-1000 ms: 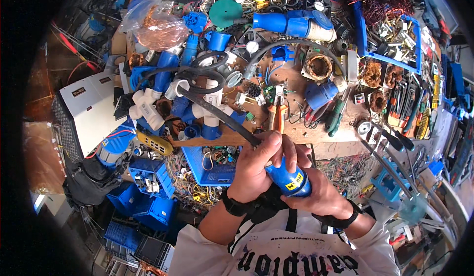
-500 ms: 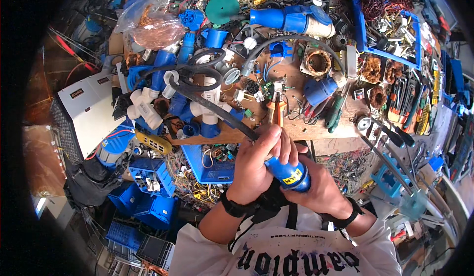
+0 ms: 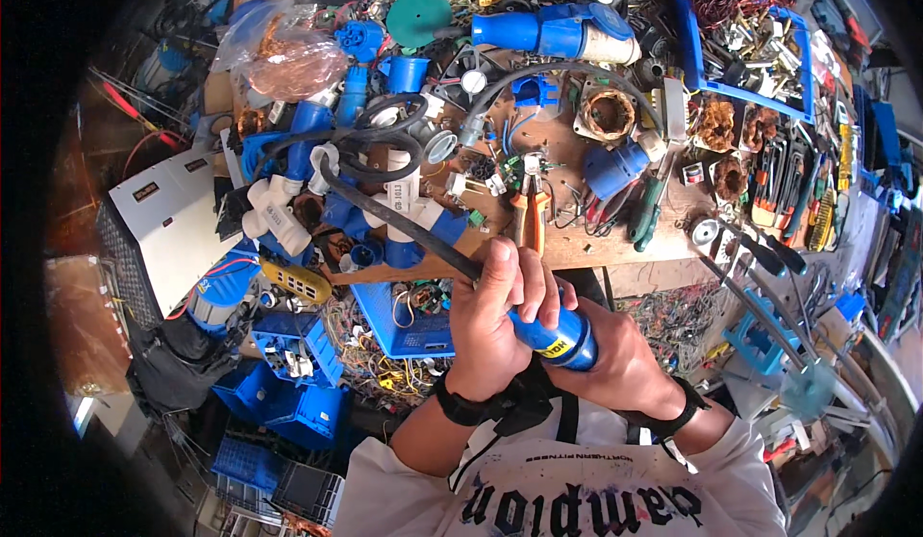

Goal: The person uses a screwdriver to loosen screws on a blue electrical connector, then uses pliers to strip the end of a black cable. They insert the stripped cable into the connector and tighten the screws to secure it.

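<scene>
Strong light catches the fingers [image 3: 532, 282] near the centre and brightens the tabletop [image 3: 615, 247]. I see glare on the clear plastic bag [image 3: 288, 61] at upper left, while the black bag [image 3: 183, 354] at lower left sinks into shade. Straight edges bow toward the rim; the corners go black.

From my end I saw a white short-sleeved shirt [image 3: 591, 479] with black lettering [image 3: 577, 506] and small dark stains, a dark strap [image 3: 568, 420] down its front, and black wristbands [image 3: 460, 404] on both arms.
</scene>
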The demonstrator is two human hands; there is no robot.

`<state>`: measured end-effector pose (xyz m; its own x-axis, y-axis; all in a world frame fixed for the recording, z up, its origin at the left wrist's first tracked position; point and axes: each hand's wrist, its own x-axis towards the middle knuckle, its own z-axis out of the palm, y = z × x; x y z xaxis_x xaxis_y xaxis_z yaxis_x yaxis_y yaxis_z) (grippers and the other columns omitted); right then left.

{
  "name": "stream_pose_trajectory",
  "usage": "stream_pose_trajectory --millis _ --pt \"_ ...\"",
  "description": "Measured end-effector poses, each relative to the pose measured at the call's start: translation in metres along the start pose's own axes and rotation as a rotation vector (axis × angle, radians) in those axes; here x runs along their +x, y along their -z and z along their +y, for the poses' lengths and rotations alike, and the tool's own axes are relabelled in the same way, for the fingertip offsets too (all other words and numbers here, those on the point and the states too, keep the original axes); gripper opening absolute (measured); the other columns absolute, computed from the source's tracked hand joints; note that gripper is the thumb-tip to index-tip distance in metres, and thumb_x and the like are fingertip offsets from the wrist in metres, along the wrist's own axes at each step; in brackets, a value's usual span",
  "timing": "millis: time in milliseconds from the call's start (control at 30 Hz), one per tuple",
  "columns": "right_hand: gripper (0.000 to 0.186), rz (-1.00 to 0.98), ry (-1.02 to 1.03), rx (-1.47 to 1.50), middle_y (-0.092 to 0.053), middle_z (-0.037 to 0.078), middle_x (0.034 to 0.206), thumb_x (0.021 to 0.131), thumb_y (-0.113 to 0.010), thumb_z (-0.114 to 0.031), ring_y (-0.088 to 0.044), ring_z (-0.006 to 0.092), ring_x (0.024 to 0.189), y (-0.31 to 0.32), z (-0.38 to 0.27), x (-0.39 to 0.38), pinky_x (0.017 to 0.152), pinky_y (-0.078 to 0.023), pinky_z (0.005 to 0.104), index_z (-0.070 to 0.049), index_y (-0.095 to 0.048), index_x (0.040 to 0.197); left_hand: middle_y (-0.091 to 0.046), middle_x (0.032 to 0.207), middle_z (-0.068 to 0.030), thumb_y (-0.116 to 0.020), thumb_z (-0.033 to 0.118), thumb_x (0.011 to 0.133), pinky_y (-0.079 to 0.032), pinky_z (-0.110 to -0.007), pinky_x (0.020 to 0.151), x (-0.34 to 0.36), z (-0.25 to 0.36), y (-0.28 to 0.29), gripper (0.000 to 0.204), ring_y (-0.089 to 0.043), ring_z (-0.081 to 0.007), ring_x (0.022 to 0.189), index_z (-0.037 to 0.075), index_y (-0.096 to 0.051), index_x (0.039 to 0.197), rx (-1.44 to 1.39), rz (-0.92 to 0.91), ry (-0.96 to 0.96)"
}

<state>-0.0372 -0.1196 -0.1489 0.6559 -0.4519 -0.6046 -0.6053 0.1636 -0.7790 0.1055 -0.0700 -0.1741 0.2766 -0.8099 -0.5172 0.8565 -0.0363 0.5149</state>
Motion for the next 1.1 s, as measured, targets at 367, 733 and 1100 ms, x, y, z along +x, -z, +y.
stream_pose_trajectory --millis 367,733,1100 --pt "0.092 0.043 0.314 0.37 -0.051 0.019 0.13 0.066 -0.088 -0.019 -0.054 0.026 0.119 0.021 -0.009 -0.026 0.098 -0.044 0.0382 0.0 -0.033 0.138 -0.037 0.059 0.0043 -0.046 0.047 0.098 -0.045 -0.04 0.081 0.009 0.012 -0.017 0.044 -0.05 -0.013 0.065 0.016 -0.039 0.066 -0.731 0.047 0.237" --pt "0.072 0.291 0.554 0.373 -0.065 0.016 0.099 0.08 -0.076 -0.028 -0.069 0.0293 0.069 0.02 -0.036 -0.031 0.059 -0.053 0.0335 -0.007 -0.038 0.138 -0.055 0.073 0.0009 -0.051 0.039 0.097 -0.048 -0.043 0.089 0.001 0.034 -0.034 0.036 -0.061 -0.0232 0.085 0.011 -0.05 0.075 -0.61 0.24 0.276" --pt "0.031 0.477 0.669 0.292 -0.059 0.007 0.073 0.081 -0.074 -0.021 -0.061 0.0216 0.058 0.034 -0.042 -0.048 0.053 -0.049 0.0321 -0.008 -0.061 0.107 -0.059 0.076 -0.0014 -0.053 0.042 0.095 -0.044 -0.044 0.094 0.0 0.044 -0.031 0.037 -0.061 -0.0287 0.1 0.01 -0.054 0.076 -1.015 0.025 0.515"
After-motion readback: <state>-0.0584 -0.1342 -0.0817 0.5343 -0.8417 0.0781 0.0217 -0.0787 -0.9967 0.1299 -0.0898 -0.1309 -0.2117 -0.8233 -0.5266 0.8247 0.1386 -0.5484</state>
